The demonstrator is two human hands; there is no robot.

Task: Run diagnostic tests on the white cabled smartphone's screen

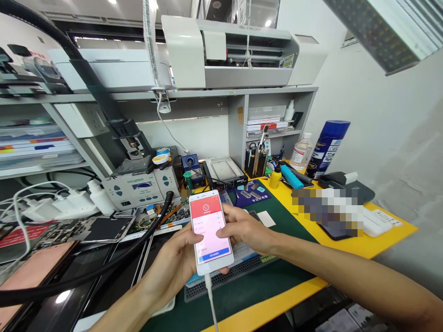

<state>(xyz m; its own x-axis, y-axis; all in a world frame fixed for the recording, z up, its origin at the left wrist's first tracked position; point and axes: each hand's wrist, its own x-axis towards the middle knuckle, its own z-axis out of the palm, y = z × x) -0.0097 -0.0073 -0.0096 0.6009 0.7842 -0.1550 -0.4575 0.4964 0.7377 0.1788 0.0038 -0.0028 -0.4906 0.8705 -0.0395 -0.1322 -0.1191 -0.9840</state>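
A white smartphone (210,235) is held up over the bench, its screen lit with a red band, a sad-face icon and a blue bar at the bottom. My left hand (182,253) wraps round its left side and back, the thumb over the screen's left edge. From the right, my right hand (242,228) grips the other side, its thumb on or just above the screen. Some fingers of both hands are hidden behind the phone. A white charging cable (209,288) is plugged into the phone's bottom edge and hangs down out of view.
Below lies a green mat (277,288) on a yellow bench top (374,246). A grey soldering station (138,191) and a thick black hose (104,272) occupy the left, among phone parts. To the right stand a clear bottle (300,152) and a blue spray can (327,150).
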